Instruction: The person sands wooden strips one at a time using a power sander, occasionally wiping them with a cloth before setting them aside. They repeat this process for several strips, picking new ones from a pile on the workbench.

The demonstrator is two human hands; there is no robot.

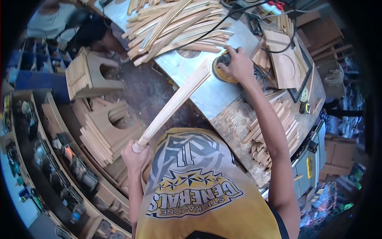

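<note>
My left hand (pixel 135 157) is wrapped round the near end of a long wooden strip (pixel 175 103), which slants up and right so that its far end lies over the metal-topped workbench (pixel 217 97). My right hand (pixel 238 65) grips a yellow and black orbital sander (pixel 223 63), its fingers over the top. The sander stands on the metal sheet, right at the far tip of the strip. A dark cord (pixel 260 73) shows beside the right wrist.
A big pile of wooden strips (pixel 179 28) covers the bench's far end. More strips (pixel 274 135) lie by my right arm, near a flat wooden panel (pixel 282 59) and a tape measure (pixel 304 107). Shelves of tools (pixel 75 167) and cut wooden panels (pixel 93 75) stand left. A person (pixel 75 24) is at upper left.
</note>
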